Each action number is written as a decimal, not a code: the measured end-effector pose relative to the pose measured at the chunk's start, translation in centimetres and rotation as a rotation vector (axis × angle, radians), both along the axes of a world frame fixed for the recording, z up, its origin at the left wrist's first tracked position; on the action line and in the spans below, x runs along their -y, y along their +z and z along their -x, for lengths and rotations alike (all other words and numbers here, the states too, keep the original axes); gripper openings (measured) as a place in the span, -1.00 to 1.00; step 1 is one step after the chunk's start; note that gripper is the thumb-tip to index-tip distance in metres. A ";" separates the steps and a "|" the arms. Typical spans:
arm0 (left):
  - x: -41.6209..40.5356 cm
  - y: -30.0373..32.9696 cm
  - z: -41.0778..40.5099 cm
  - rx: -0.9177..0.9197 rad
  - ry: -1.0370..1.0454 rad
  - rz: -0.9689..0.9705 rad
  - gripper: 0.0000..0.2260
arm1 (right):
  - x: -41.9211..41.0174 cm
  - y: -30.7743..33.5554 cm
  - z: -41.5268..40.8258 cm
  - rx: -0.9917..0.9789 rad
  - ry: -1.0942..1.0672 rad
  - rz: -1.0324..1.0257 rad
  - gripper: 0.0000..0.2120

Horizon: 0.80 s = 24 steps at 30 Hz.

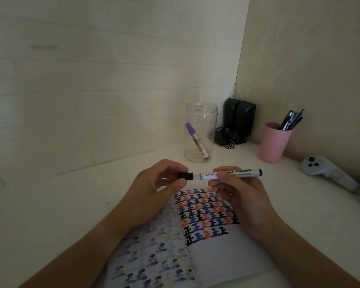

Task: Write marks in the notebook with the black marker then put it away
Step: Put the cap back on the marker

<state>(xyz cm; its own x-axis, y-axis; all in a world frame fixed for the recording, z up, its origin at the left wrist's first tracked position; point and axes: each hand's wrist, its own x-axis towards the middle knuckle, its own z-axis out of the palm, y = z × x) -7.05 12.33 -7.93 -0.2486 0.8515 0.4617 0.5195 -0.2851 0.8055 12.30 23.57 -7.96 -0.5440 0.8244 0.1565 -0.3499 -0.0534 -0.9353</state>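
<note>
Grip, left: left hand pinched on black cap at the marker's writing end, thumb and fingertips closed round it.
Grip, right: right hand clamped on barrel of black marker, fingers wrapped above, thumb below.
Marker place: held level, above far edge of notebook, clear of the page.
Cap seam: cap against barrel, thin gap showing; going on or coming off, cannot tell.
Notebook: open flat on bench; right page rows of black, blue, red marks over upper part, lower part blank.
Progress, judged: marks present, black among them; unclear whether more writing is due. Stowing not yet done.
Likely stow spot: clear jar beyond notebook, blue marker inside; pink cup right of jar.
Pose: both forearms in from near side, converging over notebook, wrists raised, palms turned inward.
</note>
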 end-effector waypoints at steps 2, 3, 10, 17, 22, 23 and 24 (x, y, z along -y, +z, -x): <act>0.1 0.1 -0.1 -0.015 -0.016 -0.005 -0.82 | 0.1 0.0 -0.1 -0.006 0.015 0.012 -0.74; 0.1 0.1 -0.2 -0.020 -0.020 -0.009 -0.82 | 0.2 0.0 -0.1 -0.005 0.025 0.010 -0.74; 0.1 0.1 -0.3 -0.112 0.039 -0.007 -0.84 | 0.7 0.5 -0.3 -0.023 0.133 0.019 -0.71; 1.0 0.2 -0.8 -0.444 0.042 -0.004 -0.71 | 0.9 0.4 0.0 -0.027 0.104 0.000 -0.81; 1.1 -0.4 -1.6 -0.450 0.039 -0.036 -0.68 | 1.3 0.6 -0.5 0.012 0.104 -0.100 -0.69; 1.3 -0.2 -1.9 -0.448 0.049 -0.056 -0.68 | 1.4 0.8 -0.7 0.003 0.098 -0.112 -0.68; 1.6 0.0 -2.1 -0.483 0.074 -0.078 -0.69 | 1.6 1.0 -0.8 -0.012 0.096 -0.120 -0.69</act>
